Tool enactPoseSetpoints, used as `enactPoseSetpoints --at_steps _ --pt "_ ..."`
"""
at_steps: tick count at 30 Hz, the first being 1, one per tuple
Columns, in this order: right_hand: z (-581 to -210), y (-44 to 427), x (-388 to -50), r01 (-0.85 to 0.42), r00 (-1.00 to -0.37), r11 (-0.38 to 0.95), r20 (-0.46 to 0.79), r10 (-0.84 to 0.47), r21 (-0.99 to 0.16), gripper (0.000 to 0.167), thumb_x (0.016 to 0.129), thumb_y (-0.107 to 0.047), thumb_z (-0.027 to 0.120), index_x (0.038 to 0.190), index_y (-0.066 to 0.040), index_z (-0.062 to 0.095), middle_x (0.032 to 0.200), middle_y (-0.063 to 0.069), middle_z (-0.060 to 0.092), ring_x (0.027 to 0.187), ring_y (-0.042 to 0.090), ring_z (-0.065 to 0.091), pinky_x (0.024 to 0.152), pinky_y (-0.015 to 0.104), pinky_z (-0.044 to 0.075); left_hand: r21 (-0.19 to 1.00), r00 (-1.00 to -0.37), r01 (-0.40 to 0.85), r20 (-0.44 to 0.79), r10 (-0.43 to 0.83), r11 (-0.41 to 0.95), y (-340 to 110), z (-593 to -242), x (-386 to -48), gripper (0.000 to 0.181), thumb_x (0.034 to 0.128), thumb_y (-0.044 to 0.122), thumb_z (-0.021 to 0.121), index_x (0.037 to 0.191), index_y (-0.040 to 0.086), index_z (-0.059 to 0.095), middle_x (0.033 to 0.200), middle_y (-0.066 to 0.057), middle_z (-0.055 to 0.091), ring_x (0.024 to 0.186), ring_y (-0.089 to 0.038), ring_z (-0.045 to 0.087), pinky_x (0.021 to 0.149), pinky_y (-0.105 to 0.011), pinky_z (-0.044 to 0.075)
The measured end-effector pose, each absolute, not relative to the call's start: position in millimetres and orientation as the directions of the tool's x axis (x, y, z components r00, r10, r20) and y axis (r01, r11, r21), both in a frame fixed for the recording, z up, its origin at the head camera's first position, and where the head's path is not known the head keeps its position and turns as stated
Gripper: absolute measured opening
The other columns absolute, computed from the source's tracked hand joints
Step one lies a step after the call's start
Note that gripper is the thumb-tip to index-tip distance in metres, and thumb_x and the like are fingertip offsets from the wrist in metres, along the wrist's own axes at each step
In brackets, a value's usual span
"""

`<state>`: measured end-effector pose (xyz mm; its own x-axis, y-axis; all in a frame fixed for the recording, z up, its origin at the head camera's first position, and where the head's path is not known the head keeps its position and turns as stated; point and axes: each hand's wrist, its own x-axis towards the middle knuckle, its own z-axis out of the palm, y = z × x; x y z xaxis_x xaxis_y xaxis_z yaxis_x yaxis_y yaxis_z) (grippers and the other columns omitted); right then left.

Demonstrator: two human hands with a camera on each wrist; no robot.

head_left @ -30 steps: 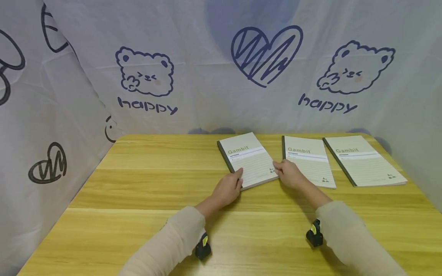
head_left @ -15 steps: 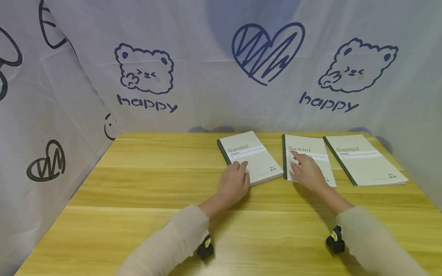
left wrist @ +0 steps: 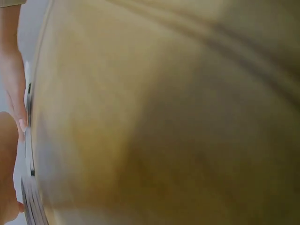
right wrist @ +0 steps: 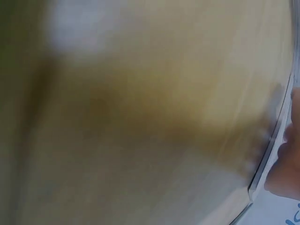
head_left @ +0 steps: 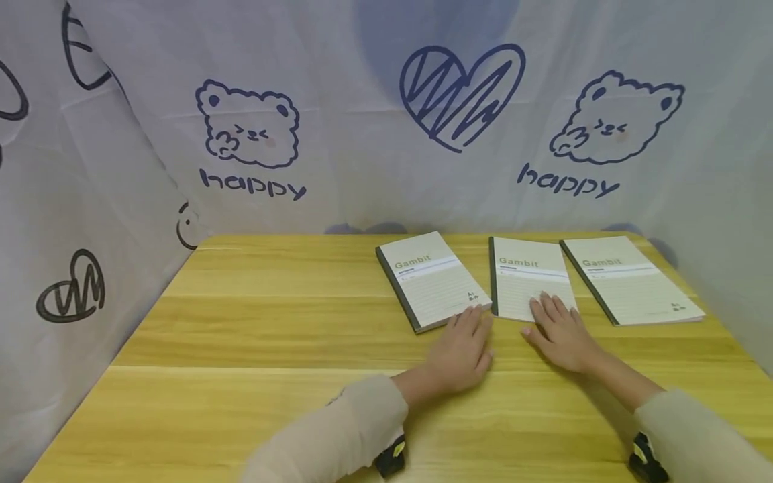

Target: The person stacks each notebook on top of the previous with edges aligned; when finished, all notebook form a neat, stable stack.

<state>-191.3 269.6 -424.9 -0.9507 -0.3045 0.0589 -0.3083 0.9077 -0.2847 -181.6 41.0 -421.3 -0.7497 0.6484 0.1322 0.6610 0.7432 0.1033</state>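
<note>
Three pale "Gambit" notebooks with dark spines lie in a row near the table's back edge in the head view. My left hand [head_left: 461, 352] has its fingertips at the near right corner of the left notebook [head_left: 431, 275], which is slightly turned. My right hand [head_left: 561, 339], fingers extended, lies over the near right part of the middle notebook [head_left: 525, 275]. The right notebook [head_left: 628, 278] is apart from both hands. In the left wrist view my left hand [left wrist: 7, 173] shows only at the edge. My right hand [right wrist: 287, 161] is partly cut off in the right wrist view.
The wooden table [head_left: 241, 322] spreads out in front and to the left. A white curtain [head_left: 362, 168] with bear and heart drawings hangs behind it and along the sides. Each sleeve has a small black device [head_left: 391, 457] under it.
My left hand has slid right along the left notebook's near edge. My right hand left that notebook, moved over the middle one, then drew back towards its near edge.
</note>
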Motion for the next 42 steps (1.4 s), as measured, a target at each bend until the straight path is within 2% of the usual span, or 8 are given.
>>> enactPoseSetpoints --at_steps 4,9,15,24,42 --pt "-425.8 272.5 -182.6 -0.299 -0.949 0.908 -0.004 -0.314 -0.294 0.071 0.098 -0.041 0.039 0.141 0.012 0.022 0.146 0.038 0.01 0.134 0.055 0.009 0.103 0.071 0.006 0.062 -0.711 0.703 0.031 0.703 0.708 50.4 -424.4 -178.8 0.057 0.0985 0.04 0.031 0.147 0.01 0.024 0.154 -0.011 0.019 0.143 -0.025 0.017 0.115 -0.041 0.021" --pt "-425.7 274.8 -177.7 -0.311 -0.945 0.902 0.002 -0.326 -0.301 0.072 0.097 -0.04 0.04 0.141 0.014 0.021 0.146 0.037 0.011 0.134 0.054 0.008 0.104 0.07 0.005 0.061 -0.673 0.735 -0.067 0.737 0.676 60.3 -425.6 -179.5 0.061 0.0987 0.046 0.025 0.149 0.013 0.018 0.156 -0.006 0.012 0.145 -0.02 0.01 0.117 -0.038 0.017" --pt "-429.4 280.8 -174.8 -0.32 -0.942 0.889 0.014 -0.334 -0.327 0.069 0.098 -0.038 0.04 0.141 0.013 0.022 0.147 0.035 0.016 0.134 0.054 0.01 0.105 0.068 0.007 -0.002 -0.678 0.734 -0.056 0.733 0.679 72.8 -429.5 -183.2 0.06 0.099 0.044 0.027 0.15 0.013 0.015 0.156 -0.005 0.013 0.144 -0.02 0.012 0.116 -0.036 0.018" --pt "-429.7 287.8 -177.3 -0.372 -0.927 0.875 0.068 -0.37 -0.311 0.063 0.097 -0.032 0.045 0.136 0.014 0.032 0.142 0.035 0.028 0.129 0.056 0.023 0.101 0.069 0.018 -0.103 -0.706 0.708 -0.071 0.704 0.699 82.6 -428.8 -188.0 0.059 0.0995 0.041 0.024 0.15 0.011 0.014 0.156 -0.005 0.015 0.144 -0.019 0.014 0.116 -0.033 0.02" --pt "-428.7 296.8 -164.3 -0.391 -0.918 0.868 0.061 -0.392 -0.305 0.058 0.097 -0.031 0.045 0.138 0.009 0.034 0.142 0.032 0.03 0.129 0.053 0.026 0.1 0.067 0.023 -0.129 -0.683 0.73 -0.139 0.717 0.671 88.8 -423.4 -192.3 0.055 0.1003 0.038 0.023 0.149 0.013 0.017 0.156 -0.002 0.016 0.144 -0.017 0.015 0.116 -0.029 0.017"
